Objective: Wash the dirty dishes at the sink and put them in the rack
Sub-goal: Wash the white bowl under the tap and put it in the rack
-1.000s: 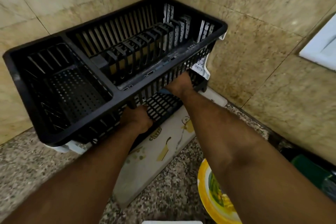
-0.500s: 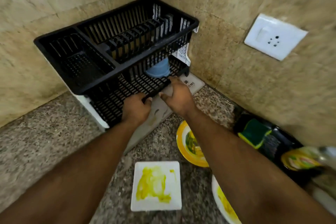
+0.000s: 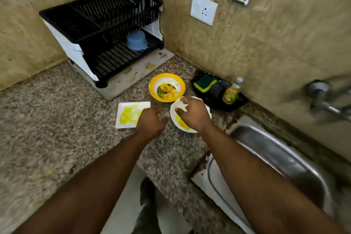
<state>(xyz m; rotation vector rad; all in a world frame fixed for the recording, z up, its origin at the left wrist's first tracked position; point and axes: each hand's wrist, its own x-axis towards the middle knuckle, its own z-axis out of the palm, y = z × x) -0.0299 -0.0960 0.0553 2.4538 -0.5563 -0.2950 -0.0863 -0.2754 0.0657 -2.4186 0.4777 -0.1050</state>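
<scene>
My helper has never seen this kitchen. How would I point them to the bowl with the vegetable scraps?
Start at the black two-tier dish rack in the wall corner. On the speckled granite counter just in front of it sits the round yellow-rimmed bowl. Unlike the square white plate and round white bowl nearby, its rim is yellow.

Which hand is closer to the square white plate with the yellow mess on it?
The left hand is closer: it sits right at the square plate's right edge. The right hand is further right, over the round white bowl.
</scene>
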